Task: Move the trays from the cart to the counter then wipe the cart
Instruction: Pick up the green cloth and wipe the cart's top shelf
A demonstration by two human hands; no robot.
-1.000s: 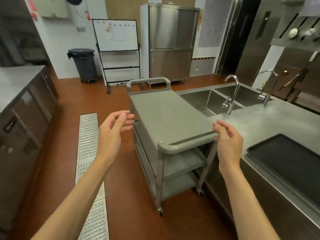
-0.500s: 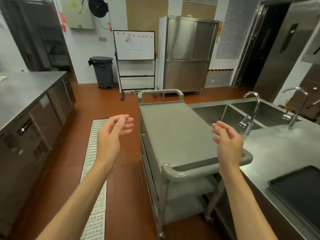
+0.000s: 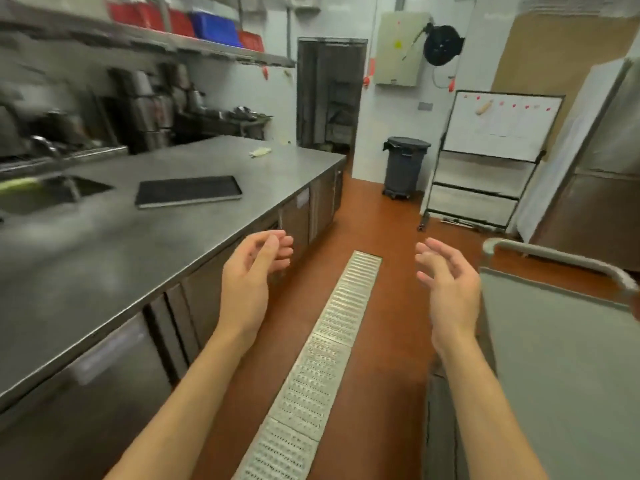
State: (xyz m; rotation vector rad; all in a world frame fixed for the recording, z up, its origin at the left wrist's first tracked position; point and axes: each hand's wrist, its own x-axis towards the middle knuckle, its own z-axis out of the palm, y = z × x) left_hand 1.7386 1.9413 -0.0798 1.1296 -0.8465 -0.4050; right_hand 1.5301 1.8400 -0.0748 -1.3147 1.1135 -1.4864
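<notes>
While raised over the floor, left hand (image 3: 254, 271) and right hand (image 3: 446, 278) empty, fingers seemingly loosely curled

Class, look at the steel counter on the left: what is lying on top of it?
On the counter lie a dark tray and, farther back, a small pale object, too blurred to identify. Nothing shows under the tray; its underside is covered.

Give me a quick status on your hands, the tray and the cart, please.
Left hand and right hand open, holding nothing. Dark tray flat on steel counter. Cart top bare, at right. Nothing in the way.
</notes>
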